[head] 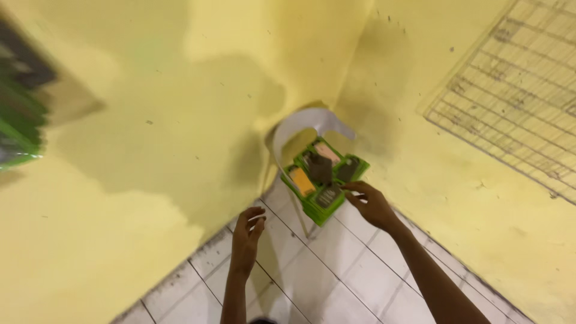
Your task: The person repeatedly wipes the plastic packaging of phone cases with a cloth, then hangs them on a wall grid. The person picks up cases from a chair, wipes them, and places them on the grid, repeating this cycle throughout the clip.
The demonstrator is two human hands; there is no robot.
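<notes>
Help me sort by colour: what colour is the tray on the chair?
Bright green tray, clearest in the head view, at the right hand.

Yellow walls (180,120) meet in a corner above the white chair (306,123). Right of the chair hangs a wire grid (516,90); below it lie white floor tiles (336,282).

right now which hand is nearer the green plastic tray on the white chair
Right. The right hand touches the green plastic tray at its near edge on the white plastic chair. The left hand hovers apart, below and left of it, fingers curled.
</notes>
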